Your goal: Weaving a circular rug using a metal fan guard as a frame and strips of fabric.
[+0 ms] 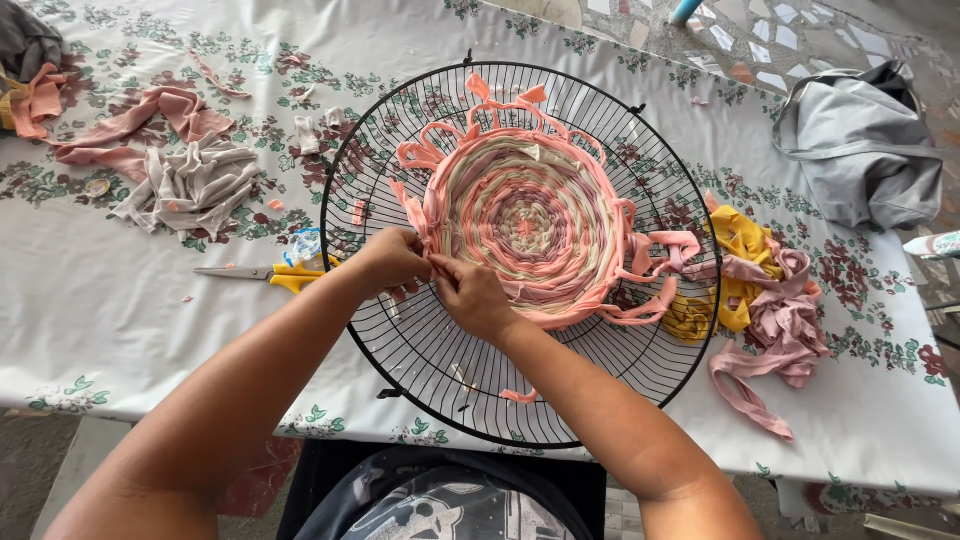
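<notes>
A round black wire fan guard (pixel 420 350) lies flat on the table. A circular mat woven from pink, cream and mauve fabric strips (pixel 525 215) fills its middle, with loose pink loops around the rim. My left hand (pixel 392 260) and my right hand (pixel 472 295) meet at the mat's near-left edge. Both pinch a pink fabric strip (pixel 432 262) there against the wires.
Yellow-handled scissors (pixel 270 274) lie left of the guard. Pink and grey fabric scraps (pixel 185 180) sit at far left, yellow and pink strips (pixel 760 290) at right. A grey bag (pixel 860 150) rests at the far right. The floral white tablecloth (pixel 100 320) covers the table.
</notes>
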